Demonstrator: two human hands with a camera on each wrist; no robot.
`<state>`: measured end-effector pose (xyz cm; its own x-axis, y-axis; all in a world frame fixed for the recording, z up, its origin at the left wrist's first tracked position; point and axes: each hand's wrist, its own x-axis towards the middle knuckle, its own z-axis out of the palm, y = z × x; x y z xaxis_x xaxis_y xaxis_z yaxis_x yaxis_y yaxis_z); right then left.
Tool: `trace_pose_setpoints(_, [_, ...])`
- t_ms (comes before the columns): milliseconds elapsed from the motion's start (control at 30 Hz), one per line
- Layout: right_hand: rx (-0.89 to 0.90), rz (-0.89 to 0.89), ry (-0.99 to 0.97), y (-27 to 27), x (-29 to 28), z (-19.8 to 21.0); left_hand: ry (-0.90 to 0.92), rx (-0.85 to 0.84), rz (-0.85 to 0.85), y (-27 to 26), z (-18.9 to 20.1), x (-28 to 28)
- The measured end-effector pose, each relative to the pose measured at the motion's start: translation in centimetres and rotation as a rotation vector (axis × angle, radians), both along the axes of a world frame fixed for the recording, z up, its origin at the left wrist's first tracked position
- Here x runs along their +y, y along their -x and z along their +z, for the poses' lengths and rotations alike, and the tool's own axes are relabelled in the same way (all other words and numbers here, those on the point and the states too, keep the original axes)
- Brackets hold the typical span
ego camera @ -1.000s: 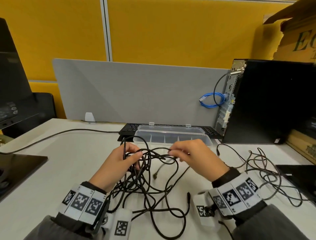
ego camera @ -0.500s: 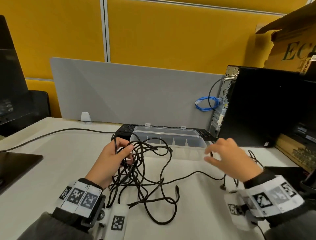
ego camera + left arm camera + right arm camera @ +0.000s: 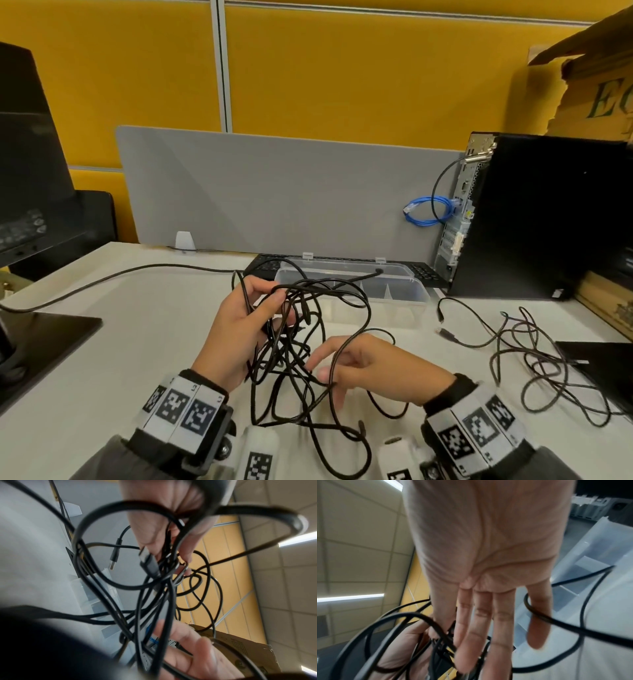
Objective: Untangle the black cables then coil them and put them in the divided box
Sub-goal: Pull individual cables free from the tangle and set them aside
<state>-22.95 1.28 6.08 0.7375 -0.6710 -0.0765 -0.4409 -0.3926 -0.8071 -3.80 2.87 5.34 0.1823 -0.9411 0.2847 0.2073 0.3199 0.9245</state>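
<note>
Your left hand [image 3: 239, 329] is raised above the counter [image 3: 130, 342] just in front of the box [image 3: 416, 291], and its fingers [image 3: 274, 301] are curled round several strands of the tangle of black cables [image 3: 301, 346]. In the left wrist view a flat plug [image 3: 148, 562] lies against those fingers, with loops hanging below it. From your grip the tangle droops toward you and spreads on the counter between your two wrists.

Your right hand [image 3: 373, 366] sits nearer to you than the box, beside the tangle, with its fingers [image 3: 481, 622] straight and spread. They reach in among the loops, and one strand crosses over the little finger in the right wrist view. That hand does not close round anything.

The box is clear plastic with dividers inside, its lid open and leaning back against a keyboard [image 3: 270, 267]. One cable end reaches over its front rim; you cannot tell from these views whether anything lies inside a compartment.

To the right of the box a second loose bunch of cable [image 3: 534, 359] lies on the counter, apart from both hands. Behind the box stands a grey screen [image 3: 274, 192], and to the right of the box a black computer tower [image 3: 548, 219] with a coiled blue cable [image 3: 428, 212] at its back. Far left of the box is a monitor stand [image 3: 37, 339].
</note>
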Motion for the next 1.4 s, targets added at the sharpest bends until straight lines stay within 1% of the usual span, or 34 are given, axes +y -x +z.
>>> trace_pose_setpoints(67, [0.030, -0.059, 0.072, 0.3, -0.2, -0.3, 0.008, 0.005, -0.015, 0.0, 0.0, 0.1])
trace_pose_setpoints(133, [0.028, -0.190, 0.126, 1.2, -0.8, -0.2, 0.016, 0.012, -0.026, 0.0, 0.1, 0.1])
trace_pose_setpoints(233, [-0.157, -0.407, 0.049, 2.8, -1.3, 1.0, 0.025, -0.004, -0.057, 0.1, 0.3, 0.3])
trace_pose_setpoints(300, [-0.295, -0.479, -0.069, 3.3, -1.2, 1.5, 0.033, -0.007, -0.106, 0.2, 0.3, 0.5])
trace_pose_setpoints(333, [-0.308, -0.463, -0.115, 3.2, -0.9, 1.7, 0.037, -0.005, -0.134, 0.2, 0.2, 0.5])
trace_pose_setpoints(400, [-0.268, -0.354, -0.179, 2.5, -0.5, 1.3, 0.045, -0.017, -0.176, 0.3, 0.3, 0.6])
trace_pose_setpoints(467, [-0.260, -0.264, -0.189, 2.1, -0.2, 1.2, 0.058, -0.059, -0.200, 0.2, 0.3, 0.7])
trace_pose_setpoints(533, [-0.279, -0.274, -0.127, 2.6, -0.3, 1.7, 0.067, -0.145, -0.206, 0.2, 0.4, 0.8])
trace_pose_setpoints(600, [-0.340, -0.337, -0.097, 3.3, -0.5, 2.2, 0.059, -0.259, -0.199, 0.3, 0.4, 0.8])
trace_pose_setpoints(700, [-0.494, -0.464, -0.110, 4.5, -1.1, 2.3, 0.042, -0.376, -0.180, 0.1, 0.4, 0.8])
trace_pose_setpoints(800, [-0.628, -0.660, -0.115, 6.2, -2.1, 2.4, 0.021, -0.431, -0.116, -0.8, 0.7, 0.6])
trace_pose_setpoints(867, [-0.706, -0.821, -0.066, 7.5, -2.7, 2.5, 0.014, -0.430, -0.074, -1.1, 0.7, 0.5])
trace_pose_setpoints(933, [-0.747, -0.988, 0.067, 8.4, -3.2, 2.2, 0.012, -0.418, -0.040, -1.1, 0.6, 0.4])
trace_pose_setpoints(967, [-0.731, -1.051, 0.161, 8.8, -3.4, 2.0, 0.012, -0.419, -0.026, -1.0, 0.6, 0.3])
trace_pose_setpoints(1000, [-0.678, -1.088, 0.268, 9.0, -3.6, 1.7, 0.012, -0.426, -0.013, -1.0, 0.5, 0.3])
trace_pose_setpoints(1067, [-0.513, -1.081, 0.428, 9.1, -4.0, 1.3, 0.022, -0.430, 0.004, -0.9, 0.5, 0.3])
trace_pose_setpoints(1100, [-0.446, -1.042, 0.446, 9.1, -4.2, 1.2, 0.032, -0.417, 0.006, -0.8, 0.5, 0.3])
trace_pose_setpoints(1200, [-0.283, -0.829, 0.359, 8.7, -4.3, 1.0, 0.052, -0.382, -0.002, -0.8, 0.6, 0.5])
trace_pose_setpoints(1300, [0.068, -0.666, 0.480, 8.1, -4.0, 0.3, 0.067, -0.392, -0.016, -0.6, 0.7, 0.7])
trace_pose_setpoints(1333, [0.160, -0.604, 0.510, 7.6, -3.8, 0.1, 0.074, -0.394, -0.021, -0.6, 0.7, 0.8])
trace_pose_setpoints(1367, [0.213, -0.537, 0.513, 7.0, -3.5, -0.1, 0.079, -0.398, -0.022, -0.5, 0.7, 0.9])
trace_pose_setpoints(1400, [0.223, -0.467, 0.486, 6.4, -3.3, -0.2, 0.083, -0.403, -0.021, -0.4, 0.7, 0.9])
